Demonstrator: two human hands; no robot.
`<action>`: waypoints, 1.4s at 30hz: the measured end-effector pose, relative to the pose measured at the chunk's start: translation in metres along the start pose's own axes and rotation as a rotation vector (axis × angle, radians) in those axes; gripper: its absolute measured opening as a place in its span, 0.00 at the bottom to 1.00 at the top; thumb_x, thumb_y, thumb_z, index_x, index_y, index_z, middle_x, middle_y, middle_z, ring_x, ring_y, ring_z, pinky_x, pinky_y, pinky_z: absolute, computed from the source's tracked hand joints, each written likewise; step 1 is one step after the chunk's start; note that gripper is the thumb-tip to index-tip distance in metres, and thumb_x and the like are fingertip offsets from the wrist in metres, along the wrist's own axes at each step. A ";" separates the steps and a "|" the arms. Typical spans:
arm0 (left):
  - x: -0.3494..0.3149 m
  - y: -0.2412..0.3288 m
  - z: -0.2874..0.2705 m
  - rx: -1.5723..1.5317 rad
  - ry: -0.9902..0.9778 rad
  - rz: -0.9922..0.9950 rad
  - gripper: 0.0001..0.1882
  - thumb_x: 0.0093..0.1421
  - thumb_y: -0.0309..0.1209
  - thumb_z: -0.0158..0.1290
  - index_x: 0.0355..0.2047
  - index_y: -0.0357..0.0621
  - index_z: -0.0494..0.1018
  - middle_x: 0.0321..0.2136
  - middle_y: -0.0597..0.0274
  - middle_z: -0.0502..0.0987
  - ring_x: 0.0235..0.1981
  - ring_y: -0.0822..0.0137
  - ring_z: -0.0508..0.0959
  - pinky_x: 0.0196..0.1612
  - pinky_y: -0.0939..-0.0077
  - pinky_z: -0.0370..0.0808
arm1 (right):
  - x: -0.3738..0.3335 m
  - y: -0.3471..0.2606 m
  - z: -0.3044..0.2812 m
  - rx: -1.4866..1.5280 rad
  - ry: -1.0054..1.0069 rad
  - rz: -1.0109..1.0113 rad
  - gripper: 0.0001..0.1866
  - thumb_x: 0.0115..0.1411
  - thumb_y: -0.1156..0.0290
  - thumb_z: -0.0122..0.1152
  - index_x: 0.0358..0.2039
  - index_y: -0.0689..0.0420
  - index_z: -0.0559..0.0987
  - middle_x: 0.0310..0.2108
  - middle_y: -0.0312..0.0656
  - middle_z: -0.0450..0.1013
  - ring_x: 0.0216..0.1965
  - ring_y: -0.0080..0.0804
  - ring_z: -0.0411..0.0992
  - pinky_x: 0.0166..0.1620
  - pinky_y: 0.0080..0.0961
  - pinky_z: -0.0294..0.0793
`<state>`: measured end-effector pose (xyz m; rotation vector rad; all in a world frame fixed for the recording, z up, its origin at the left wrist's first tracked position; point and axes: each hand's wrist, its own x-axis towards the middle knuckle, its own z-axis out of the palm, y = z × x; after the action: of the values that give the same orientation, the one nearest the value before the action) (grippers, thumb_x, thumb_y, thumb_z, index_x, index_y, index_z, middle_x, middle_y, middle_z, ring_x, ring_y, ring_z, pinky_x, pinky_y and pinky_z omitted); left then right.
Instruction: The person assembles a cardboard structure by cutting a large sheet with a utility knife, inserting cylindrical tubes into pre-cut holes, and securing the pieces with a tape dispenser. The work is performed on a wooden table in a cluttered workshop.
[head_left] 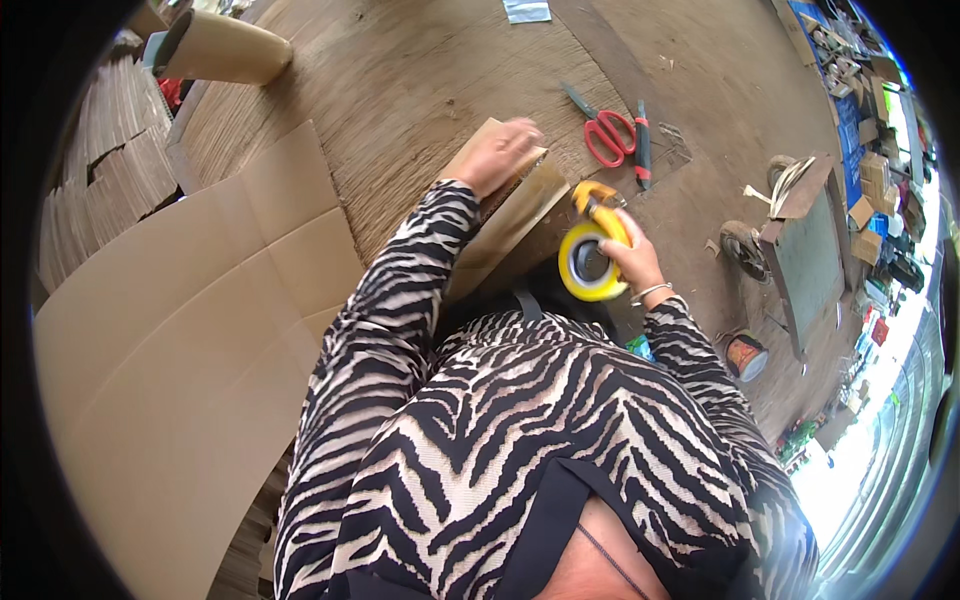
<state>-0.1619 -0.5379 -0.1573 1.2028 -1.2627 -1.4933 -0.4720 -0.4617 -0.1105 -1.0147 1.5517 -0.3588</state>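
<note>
My left hand (497, 155) is at the upper edge of a narrow brown cardboard box (520, 210), its fingers bent over the edge and slightly blurred. The box stands close to my body, tilted, with a shiny strip along one side. In my right hand (636, 258) is a yellow tape dispenser (598, 291) with a roll of tape on it, held just right of the box. Beyond that hand, scissors with red handles (607, 137) and a red and black utility knife (643, 150) lie side by side on the wooden table (400, 90).
A large creased cardboard sheet (190, 330) spreads along my left, beside stacked flat cardboard (120, 150). At the far left lies a brown cardboard tube (228, 50). To the right are a wheeled cart (805, 255), a can (746, 357) and piled boxes (875, 180).
</note>
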 end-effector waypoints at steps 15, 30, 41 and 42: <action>-0.033 -0.049 -0.037 0.533 0.294 -0.443 0.29 0.63 0.57 0.48 0.43 0.42 0.78 0.42 0.44 0.79 0.50 0.51 0.76 0.52 0.60 0.71 | -0.018 -0.029 0.042 0.677 0.377 -0.160 0.35 0.58 0.80 0.58 0.66 0.65 0.59 0.56 0.45 0.66 0.54 0.31 0.68 0.58 0.25 0.67; -0.084 0.088 0.085 0.967 0.246 -0.070 0.25 0.43 0.35 0.72 0.36 0.46 0.69 0.33 0.59 0.70 0.33 0.55 0.74 0.35 0.61 0.74 | -0.018 0.005 -0.070 -0.176 0.330 -0.538 0.43 0.47 0.74 0.68 0.65 0.57 0.62 0.60 0.52 0.67 0.60 0.47 0.68 0.62 0.34 0.66; -0.033 0.142 0.136 -0.532 0.336 -0.636 0.15 0.67 0.37 0.54 0.40 0.35 0.77 0.32 0.63 0.80 0.31 0.73 0.78 0.36 0.79 0.76 | -0.003 -0.072 -0.127 -0.305 -0.205 -1.005 0.45 0.38 0.77 0.69 0.62 0.49 0.69 0.34 0.44 0.71 0.34 0.45 0.73 0.39 0.34 0.76; -0.025 0.148 0.148 -0.602 0.360 -0.636 0.14 0.67 0.37 0.54 0.39 0.36 0.77 0.31 0.64 0.79 0.30 0.74 0.78 0.35 0.79 0.76 | 0.003 -0.077 -0.127 -0.343 -0.261 -1.056 0.45 0.37 0.77 0.69 0.62 0.48 0.69 0.33 0.43 0.70 0.33 0.44 0.73 0.38 0.33 0.76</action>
<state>-0.3005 -0.5075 -0.0012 1.4178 -0.1433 -1.8040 -0.5569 -0.5466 -0.0240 -2.0307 0.7370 -0.6515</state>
